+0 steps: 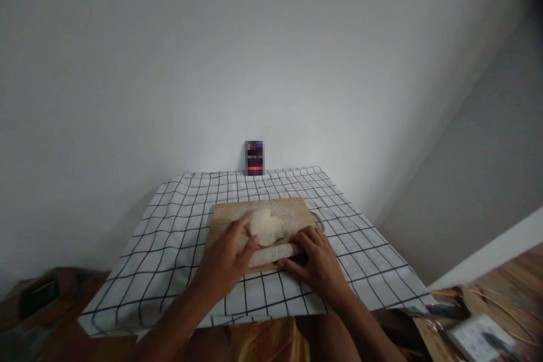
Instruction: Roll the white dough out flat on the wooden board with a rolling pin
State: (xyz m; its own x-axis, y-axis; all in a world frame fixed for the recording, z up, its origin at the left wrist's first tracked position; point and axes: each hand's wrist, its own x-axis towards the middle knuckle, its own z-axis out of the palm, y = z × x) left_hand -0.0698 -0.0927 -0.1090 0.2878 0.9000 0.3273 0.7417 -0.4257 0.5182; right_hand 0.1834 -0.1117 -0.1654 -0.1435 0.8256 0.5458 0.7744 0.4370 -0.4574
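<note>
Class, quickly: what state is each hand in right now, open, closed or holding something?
Left hand: partly open, at the dough; whether it pinches it cannot be told.
Right hand: closed on the right end of the rolling pin.

dough [266, 227]: pale, flattened, notched at far edge, is lying against the left fingers [240, 224] | rolling pin [271, 253]: flour-dusted, is lying crosswise nearer than dough, right end sitting under right fingers [308, 233]
</note>
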